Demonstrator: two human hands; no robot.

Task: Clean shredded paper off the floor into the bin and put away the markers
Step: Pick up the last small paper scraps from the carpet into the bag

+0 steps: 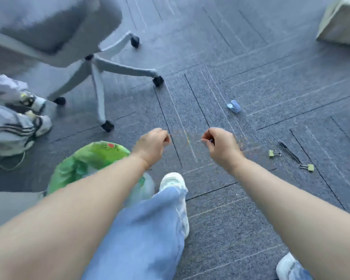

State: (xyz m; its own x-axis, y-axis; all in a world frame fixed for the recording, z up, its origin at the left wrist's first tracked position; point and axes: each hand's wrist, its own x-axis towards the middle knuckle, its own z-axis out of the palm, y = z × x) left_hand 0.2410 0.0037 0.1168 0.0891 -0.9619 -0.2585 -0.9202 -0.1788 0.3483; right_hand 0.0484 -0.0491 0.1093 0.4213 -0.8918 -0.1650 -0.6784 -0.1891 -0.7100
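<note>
Both arms stretch forward above the carpet beyond the green-lined bin [85, 158], the left hand [152, 142] just past its rim and the right hand [220, 144] farther right. Each hand's fingers curl onto the thumb; any scrap pinched there is too small to tell. A black marker [289, 151] lies slantwise well right of the bin, nearer the right hand.

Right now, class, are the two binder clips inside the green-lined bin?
No: one binder clip and the other binder clip lie on the carpet, apart from the green-lined bin.
</note>
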